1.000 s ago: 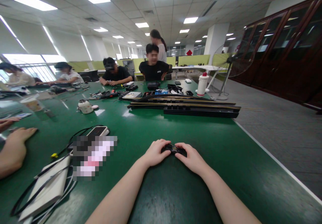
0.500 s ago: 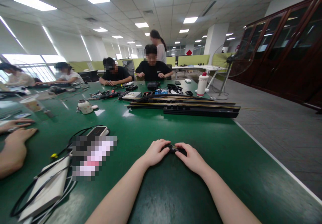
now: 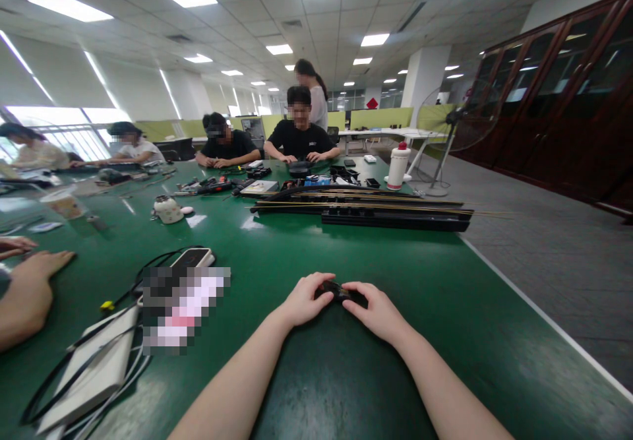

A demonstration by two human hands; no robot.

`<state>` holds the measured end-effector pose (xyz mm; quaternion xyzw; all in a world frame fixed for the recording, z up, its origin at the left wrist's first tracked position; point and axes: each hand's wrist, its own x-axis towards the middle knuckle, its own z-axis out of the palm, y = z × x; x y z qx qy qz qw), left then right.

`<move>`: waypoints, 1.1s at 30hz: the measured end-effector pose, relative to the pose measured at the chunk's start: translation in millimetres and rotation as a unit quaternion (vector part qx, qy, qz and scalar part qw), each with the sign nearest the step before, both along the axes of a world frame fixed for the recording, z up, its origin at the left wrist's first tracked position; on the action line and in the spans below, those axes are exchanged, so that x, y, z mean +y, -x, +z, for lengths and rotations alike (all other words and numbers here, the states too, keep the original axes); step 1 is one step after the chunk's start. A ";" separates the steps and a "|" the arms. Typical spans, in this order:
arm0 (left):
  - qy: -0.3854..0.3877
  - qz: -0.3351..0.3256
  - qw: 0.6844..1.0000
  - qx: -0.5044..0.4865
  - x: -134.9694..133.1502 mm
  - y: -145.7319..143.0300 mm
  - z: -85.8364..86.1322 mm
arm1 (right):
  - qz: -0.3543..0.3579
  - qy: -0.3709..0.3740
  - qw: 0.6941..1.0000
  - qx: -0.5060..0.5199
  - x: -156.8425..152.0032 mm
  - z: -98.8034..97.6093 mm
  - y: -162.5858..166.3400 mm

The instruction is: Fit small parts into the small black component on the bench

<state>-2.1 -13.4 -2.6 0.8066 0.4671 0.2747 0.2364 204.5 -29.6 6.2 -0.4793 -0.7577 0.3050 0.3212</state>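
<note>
Between my two hands, low over the green table [image 3: 376, 374], is a small black object [image 3: 339, 291] with a shiny top; its kind is too small and covered to make out. My left hand [image 3: 307, 299] is closed around its left end, thumb in front and fingers behind. From the other side my right hand [image 3: 374, 307] grips the right end between thumb and fingers. Parts of the object are hidden under the fingertips of both hands.
Long black strips [image 3: 395, 219] with thin brass-coloured rods lie across the table ahead. A white bottle [image 3: 397, 166] stands behind them. At left are a white power bank or box with cables [image 3: 91, 367], a small cup [image 3: 168, 209] and another person's hand [image 3: 42, 265].
My hands and the black object have barely shifted. Across the table, a person's hands have come down onto a black case. At left, another person's far hand has drawn back.
</note>
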 end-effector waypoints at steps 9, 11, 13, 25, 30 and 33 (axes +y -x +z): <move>-0.010 -0.019 0.999 0.029 0.9 0.5 -0.6 | 0.015 -0.028 0.999 -0.023 0.1 0.5 1.2; -0.018 -0.021 0.999 0.044 1.0 -0.2 0.6 | 0.017 -0.028 0.999 -0.020 0.1 0.8 1.2; -0.023 -0.023 0.998 0.057 0.9 -0.7 1.8 | 0.018 -0.024 0.999 -0.010 0.4 0.7 1.0; -0.032 -0.024 0.997 0.072 -0.4 -0.8 3.7 | -0.034 0.055 0.993 0.104 7.6 -5.4 -3.8; -0.027 -0.023 0.997 0.071 -0.8 -1.0 4.9 | -0.043 0.080 0.982 0.167 13.6 -10.9 -6.4; -0.025 -0.021 0.997 0.070 -1.2 -1.5 6.1 | -0.065 0.100 0.971 0.207 15.1 -10.4 -7.1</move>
